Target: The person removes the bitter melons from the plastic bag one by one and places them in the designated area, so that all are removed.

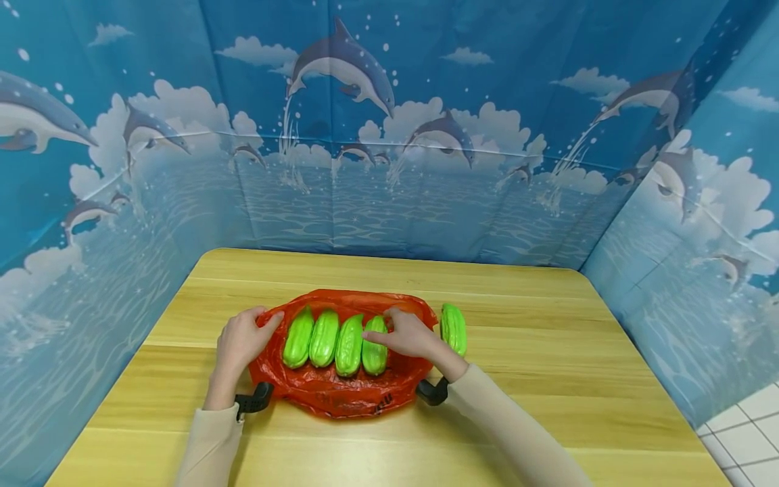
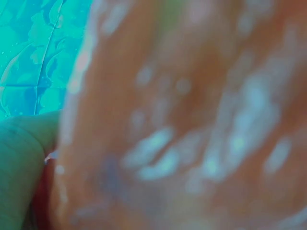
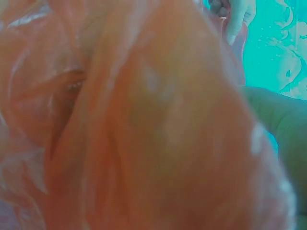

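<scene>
We see a thin, red, shiny plastic bag (image 1: 322, 399) lying spread and opened on a light wooden table (image 1: 535, 338). Inside it four long, bright green, ridged, gourd-shaped pieces lie side by side in one row: the leftmost piece (image 1: 297, 341), the second piece (image 1: 324, 340), the third piece (image 1: 349, 348) and the rightmost piece (image 1: 374, 360). A fifth green piece (image 1: 453, 328), of the same shape, is outside, on the table just beside the right edge of the bag.

The left hand (image 1: 239, 341) is at the left edge of the bag and pinches the red plastic, with the thumb on the inner side of the edge. In the left wrist view we find mostly blurred plastic beside this hand.

The right hand (image 1: 414, 333) is over the rightmost piece in the bag. Its thumb and forefinger stand apart from each other, partly covering the upper portion of this piece. We cannot tell if the fingers have it firmly, because plastic fills most of the right wrist view.

Around the table we notice a blue curtain (image 1: 365, 216) printed with dolphins and clouds.
</scene>
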Demonstrator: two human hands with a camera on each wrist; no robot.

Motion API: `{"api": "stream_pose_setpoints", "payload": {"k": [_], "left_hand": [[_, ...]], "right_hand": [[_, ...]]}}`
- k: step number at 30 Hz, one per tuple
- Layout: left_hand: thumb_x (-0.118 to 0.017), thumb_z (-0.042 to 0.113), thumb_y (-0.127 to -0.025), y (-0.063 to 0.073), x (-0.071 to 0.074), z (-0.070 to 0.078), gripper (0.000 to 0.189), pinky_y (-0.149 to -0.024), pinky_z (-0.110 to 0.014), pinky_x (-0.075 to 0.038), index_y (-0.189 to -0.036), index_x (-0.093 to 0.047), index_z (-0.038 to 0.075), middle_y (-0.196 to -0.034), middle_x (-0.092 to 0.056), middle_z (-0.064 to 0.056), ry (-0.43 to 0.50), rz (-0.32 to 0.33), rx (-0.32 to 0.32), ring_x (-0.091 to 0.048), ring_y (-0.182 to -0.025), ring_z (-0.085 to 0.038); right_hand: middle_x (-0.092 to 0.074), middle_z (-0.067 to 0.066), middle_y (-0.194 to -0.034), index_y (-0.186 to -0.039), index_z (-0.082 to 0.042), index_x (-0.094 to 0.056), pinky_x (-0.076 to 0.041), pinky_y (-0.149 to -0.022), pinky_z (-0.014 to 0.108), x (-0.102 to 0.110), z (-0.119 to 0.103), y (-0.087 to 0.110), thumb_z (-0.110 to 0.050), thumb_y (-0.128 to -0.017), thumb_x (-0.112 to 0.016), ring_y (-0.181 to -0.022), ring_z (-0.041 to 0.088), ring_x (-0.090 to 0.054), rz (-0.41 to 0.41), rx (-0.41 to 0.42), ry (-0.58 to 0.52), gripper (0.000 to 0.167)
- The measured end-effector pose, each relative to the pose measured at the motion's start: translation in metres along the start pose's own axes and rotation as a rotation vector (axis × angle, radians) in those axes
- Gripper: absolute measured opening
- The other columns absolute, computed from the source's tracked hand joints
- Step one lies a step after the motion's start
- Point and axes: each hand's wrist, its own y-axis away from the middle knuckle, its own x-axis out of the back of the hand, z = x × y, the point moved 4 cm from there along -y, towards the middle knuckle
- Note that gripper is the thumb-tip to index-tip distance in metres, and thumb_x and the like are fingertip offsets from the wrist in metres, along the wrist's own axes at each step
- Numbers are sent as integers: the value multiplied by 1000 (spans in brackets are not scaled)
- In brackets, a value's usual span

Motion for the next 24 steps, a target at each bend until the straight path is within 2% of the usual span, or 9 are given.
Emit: {"api": "stream_pose_setpoints", "payload": {"k": [11,24], "left_hand": [[-57,43,-93,0,-1,-2,38,-49,-32,-27,-70,-52,12,-55,-39,0,-10,-1,1,-41,-51,-20],[-56,44,-93,-1,-1,-2,40,-49,-32,-27,-69,-50,12,-55,-38,0,-13,2,-1,-40,-51,-20]], "right_hand": [[-48,21,-134,-138,4,-40,-42,-92,48,-7,1,-1,-58,-85,-61,-118,36,-49,-46,-40,37,84],[-46,24,-135,-139,7,-37,-41,-93,48,-14,5,-7,-56,-84,-63,-120,37,-47,-27,-63,41,87]]}}
